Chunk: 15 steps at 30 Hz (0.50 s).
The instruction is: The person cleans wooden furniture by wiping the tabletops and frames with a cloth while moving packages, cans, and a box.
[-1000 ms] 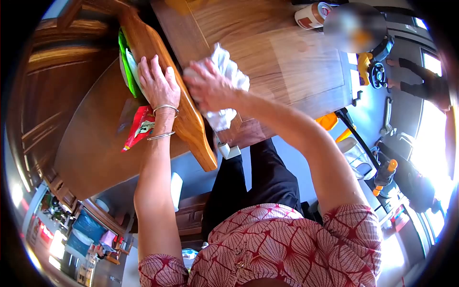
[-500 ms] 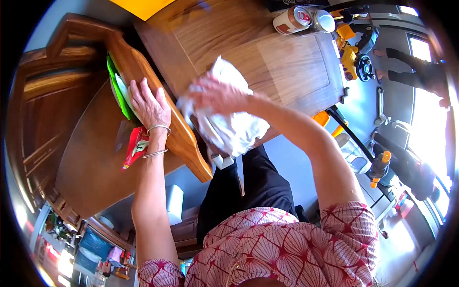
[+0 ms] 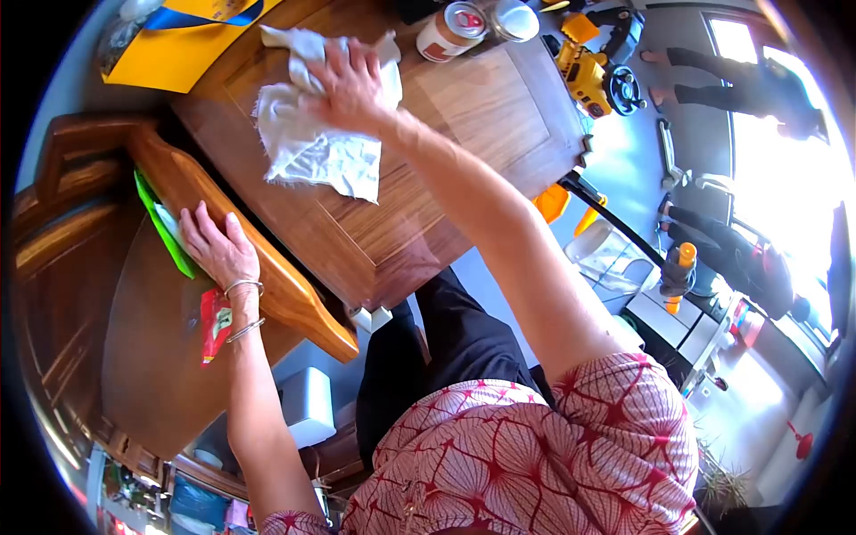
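A green packet [image 3: 162, 225] lies at the left of the left hand, tucked near its fingertips, while a yellow sheet [image 3: 156, 58] with a blue band is seen well beyond both hands. A red packet [image 3: 214, 330] lies just beside the left wrist, on its left side. The left hand [image 3: 218, 252] is open, back upward, resting over the left edge of a wooden rail [image 3: 267, 283]; its fingers are extended and slightly parted, directed away from the body, with the thumb set apart toward the right. Two metal bangles [image 3: 243, 288] encircle the wrist, and the forearm runs nearly straight back to the body.

A white cloth [image 3: 334, 168] lies rumpled on the wooden table [image 3: 455, 192], under the right hand and spreading to its left and nearer side. The right hand [image 3: 350, 89] lies open upon it, back upward, fingers fanned and pointing away; its outline is partly blurred. The right arm reaches obliquely forward and leftward across the tabletop, slightly bent at the elbow. To the right of this hand stand a can [image 3: 452, 36] and, just beside it, a clear jar [image 3: 514, 21]; farther right is a yellow toy vehicle [image 3: 584, 80].
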Each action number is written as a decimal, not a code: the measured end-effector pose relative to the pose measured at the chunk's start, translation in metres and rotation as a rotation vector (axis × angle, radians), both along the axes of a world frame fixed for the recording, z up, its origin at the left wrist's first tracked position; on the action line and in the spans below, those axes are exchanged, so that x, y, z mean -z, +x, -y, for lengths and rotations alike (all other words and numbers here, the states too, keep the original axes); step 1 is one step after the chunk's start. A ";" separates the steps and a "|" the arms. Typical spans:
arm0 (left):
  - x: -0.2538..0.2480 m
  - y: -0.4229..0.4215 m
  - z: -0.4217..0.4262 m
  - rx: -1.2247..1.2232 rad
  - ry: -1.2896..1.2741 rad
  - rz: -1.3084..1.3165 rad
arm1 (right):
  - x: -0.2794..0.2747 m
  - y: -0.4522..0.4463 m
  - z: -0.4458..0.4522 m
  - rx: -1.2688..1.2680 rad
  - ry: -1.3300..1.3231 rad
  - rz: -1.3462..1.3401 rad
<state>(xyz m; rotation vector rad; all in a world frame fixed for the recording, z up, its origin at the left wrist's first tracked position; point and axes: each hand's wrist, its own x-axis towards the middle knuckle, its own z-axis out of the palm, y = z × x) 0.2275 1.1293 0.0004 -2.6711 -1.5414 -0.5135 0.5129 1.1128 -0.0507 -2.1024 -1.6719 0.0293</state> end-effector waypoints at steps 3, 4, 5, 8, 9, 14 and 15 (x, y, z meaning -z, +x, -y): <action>0.001 -0.001 0.000 0.019 0.024 0.010 | -0.022 -0.028 0.084 -0.064 -0.166 -0.143; 0.001 0.000 0.001 0.017 0.023 0.015 | -0.023 -0.022 0.111 -0.161 -0.201 -0.190; 0.004 -0.001 0.001 -0.003 0.008 0.013 | -0.031 -0.017 0.132 -0.165 -0.274 -0.188; 0.009 -0.003 0.000 -0.015 0.011 0.007 | -0.031 0.032 0.183 -0.054 -0.508 -0.033; 0.010 -0.004 -0.002 -0.019 0.013 -0.007 | -0.025 0.058 0.195 0.001 -0.555 -0.014; 0.010 -0.004 -0.001 -0.029 -0.006 0.005 | -0.007 0.185 0.242 0.223 -0.450 -0.001; 0.009 -0.003 -0.001 -0.024 -0.001 0.009 | -0.012 0.189 0.239 0.231 -0.394 -0.077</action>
